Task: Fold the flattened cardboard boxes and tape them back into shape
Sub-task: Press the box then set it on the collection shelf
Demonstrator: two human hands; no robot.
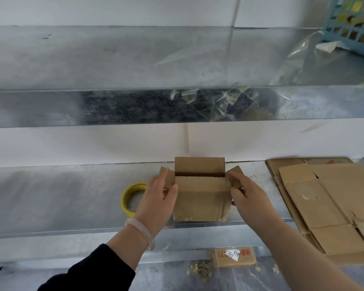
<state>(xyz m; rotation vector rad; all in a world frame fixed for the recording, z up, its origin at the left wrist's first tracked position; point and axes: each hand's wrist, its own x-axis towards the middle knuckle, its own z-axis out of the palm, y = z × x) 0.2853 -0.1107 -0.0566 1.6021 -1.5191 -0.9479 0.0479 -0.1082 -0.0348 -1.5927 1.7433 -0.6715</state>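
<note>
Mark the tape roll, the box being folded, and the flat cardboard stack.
tape roll [124,200]: head view, left side of the yellow ring.
box [200,198]: head view, near cardboard face.
flat cardboard stack [324,202]: head view, top sheet.

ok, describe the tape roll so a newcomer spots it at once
On the lower metal shelf, a small box sits mid-front. Just left of it, partly behind the left hand, lies the tape roll: the only yellow ring among brown cardboard.

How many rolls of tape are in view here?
1. The yellow tape roll lies on the shelf just left of the box, partly behind the left hand. More could be hidden.
</note>
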